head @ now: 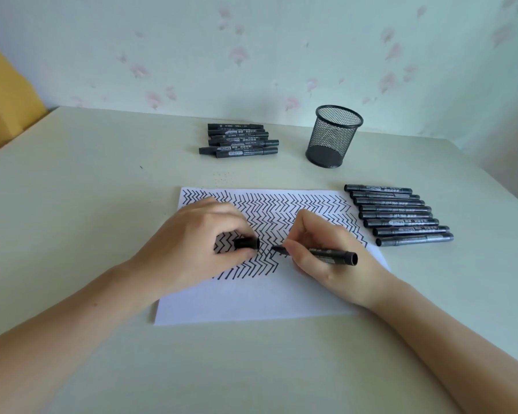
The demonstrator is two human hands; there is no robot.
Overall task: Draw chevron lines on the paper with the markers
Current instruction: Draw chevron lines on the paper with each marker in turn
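Observation:
A white sheet of paper (251,297) lies in the middle of the table, its upper two thirds covered with black chevron lines. My right hand (326,249) holds a black marker (326,254) lying nearly flat, its uncapped tip pointing left just above the drawn rows. My left hand (189,246) rests on the paper and pinches the marker's black cap (247,243), whose open end faces the tip a short gap away.
A row of several black markers (401,215) lies right of the paper. Another pile of several markers (240,139) sits at the back. A black mesh pen cup (332,135) stands empty near the wall. The table's right edge runs close by.

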